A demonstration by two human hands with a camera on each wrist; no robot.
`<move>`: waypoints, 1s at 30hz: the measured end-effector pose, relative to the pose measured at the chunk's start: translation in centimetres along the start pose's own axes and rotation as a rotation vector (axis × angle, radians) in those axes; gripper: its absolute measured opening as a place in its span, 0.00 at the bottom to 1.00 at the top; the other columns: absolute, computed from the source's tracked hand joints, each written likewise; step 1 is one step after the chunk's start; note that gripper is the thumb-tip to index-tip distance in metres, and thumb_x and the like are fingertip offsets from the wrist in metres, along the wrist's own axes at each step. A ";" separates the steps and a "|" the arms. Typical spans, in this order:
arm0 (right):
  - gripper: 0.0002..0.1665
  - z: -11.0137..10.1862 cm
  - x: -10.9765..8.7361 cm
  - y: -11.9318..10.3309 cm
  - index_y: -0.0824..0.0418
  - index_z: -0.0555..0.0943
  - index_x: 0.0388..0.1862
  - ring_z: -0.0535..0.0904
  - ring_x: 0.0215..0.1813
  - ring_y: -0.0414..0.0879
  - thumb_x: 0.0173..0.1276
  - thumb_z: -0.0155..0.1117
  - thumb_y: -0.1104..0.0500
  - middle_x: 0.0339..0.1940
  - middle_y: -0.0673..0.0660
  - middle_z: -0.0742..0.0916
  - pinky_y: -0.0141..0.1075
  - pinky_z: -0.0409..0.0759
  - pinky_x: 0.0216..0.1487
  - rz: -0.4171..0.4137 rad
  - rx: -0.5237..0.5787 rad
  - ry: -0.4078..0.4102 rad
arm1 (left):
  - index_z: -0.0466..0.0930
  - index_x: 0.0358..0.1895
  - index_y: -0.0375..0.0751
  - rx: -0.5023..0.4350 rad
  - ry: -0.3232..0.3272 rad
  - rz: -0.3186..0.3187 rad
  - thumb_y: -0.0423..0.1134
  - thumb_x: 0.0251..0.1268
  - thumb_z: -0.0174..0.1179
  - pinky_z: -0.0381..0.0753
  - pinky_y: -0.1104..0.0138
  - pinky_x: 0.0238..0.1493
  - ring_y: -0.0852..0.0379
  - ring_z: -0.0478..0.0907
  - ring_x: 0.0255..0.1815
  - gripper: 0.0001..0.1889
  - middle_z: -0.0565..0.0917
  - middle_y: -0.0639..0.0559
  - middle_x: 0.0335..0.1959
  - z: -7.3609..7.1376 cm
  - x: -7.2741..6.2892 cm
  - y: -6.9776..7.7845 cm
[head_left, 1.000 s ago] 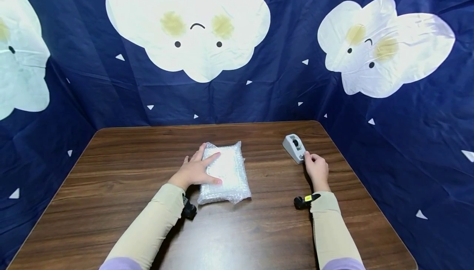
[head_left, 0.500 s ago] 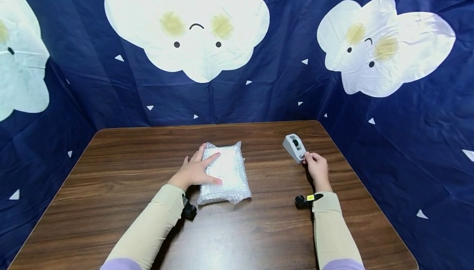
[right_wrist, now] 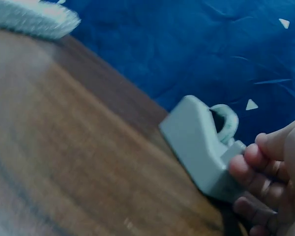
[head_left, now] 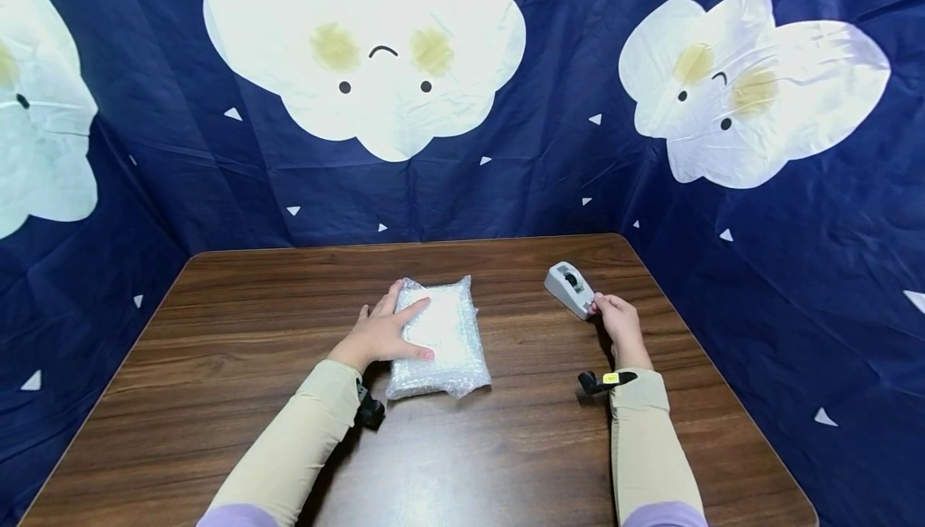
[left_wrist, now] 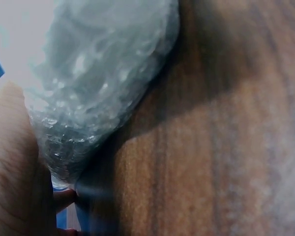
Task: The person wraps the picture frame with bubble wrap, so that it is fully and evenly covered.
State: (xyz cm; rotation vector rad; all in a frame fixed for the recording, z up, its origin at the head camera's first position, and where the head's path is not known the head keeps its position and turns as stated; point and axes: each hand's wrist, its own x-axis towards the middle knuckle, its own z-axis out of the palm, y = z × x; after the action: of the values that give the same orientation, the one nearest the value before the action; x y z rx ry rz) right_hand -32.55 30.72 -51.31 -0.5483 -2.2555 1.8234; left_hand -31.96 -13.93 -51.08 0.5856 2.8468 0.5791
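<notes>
A flat package in bubble wrap (head_left: pixel 451 334) lies on the wooden table. My left hand (head_left: pixel 386 334) rests on its left side with fingers spread. The left wrist view shows the wrap's crinkled edge (left_wrist: pixel 93 103) close up beside the hand. To the right stands a light grey tape dispenser (head_left: pixel 567 289), its tape roll (right_wrist: pixel 229 123) visible in the right wrist view. At the dispenser's cutter end is my right hand (head_left: pixel 618 324); thumb and forefinger pinch together there at the tape's end, with the other fingers curled against the front. The clear tape itself hardly shows.
The brown table (head_left: pixel 217 398) reaches back to a dark blue cloth (head_left: pixel 433 198) printed with white clouds, which also hangs along both sides. Small black cameras are strapped at both wrists.
The tape dispenser has turned slightly, its back end swinging left. My right wrist has tilted a little, fingers staying at the cutter end. The left hand and package have not moved.
</notes>
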 end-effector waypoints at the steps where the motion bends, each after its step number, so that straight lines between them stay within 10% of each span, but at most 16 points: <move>1: 0.19 -0.1 0.0 -0.1 0.65 0.82 0.29 0.75 0.43 0.49 0.79 0.57 0.54 0.23 0.46 0.83 0.35 0.67 0.51 0.006 0.007 -0.009 | 0.51 0.81 0.68 -0.002 -0.002 0.000 0.84 0.41 0.61 0.36 0.28 0.71 0.35 0.39 0.82 0.60 0.30 0.40 0.83 0.0 0.0 0.0; 19: 0.19 -1.6 -0.2 0.3 0.69 0.80 0.46 0.73 0.64 0.52 0.82 0.45 0.57 0.32 0.44 0.91 0.43 0.60 0.69 0.040 -0.046 -0.099 | 0.50 0.82 0.67 -0.004 -0.008 0.002 0.82 0.44 0.61 0.36 0.27 0.70 0.35 0.38 0.82 0.59 0.29 0.40 0.83 -0.1 -0.1 0.3; 30: 0.21 -2.4 -0.1 0.6 0.73 0.73 0.58 0.66 0.71 0.49 0.81 0.38 0.59 0.33 0.48 0.92 0.35 0.59 0.62 0.061 0.006 -0.166 | 0.50 0.82 0.67 -0.005 -0.012 -0.001 0.81 0.44 0.62 0.36 0.28 0.71 0.35 0.38 0.82 0.59 0.29 0.40 0.83 -0.2 -0.2 0.4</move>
State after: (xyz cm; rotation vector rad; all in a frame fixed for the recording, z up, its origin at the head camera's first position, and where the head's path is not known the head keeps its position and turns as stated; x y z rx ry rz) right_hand -31.50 32.96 -51.39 -0.4860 -2.3616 1.9728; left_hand -31.70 -13.76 -50.67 0.5854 2.8332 0.5798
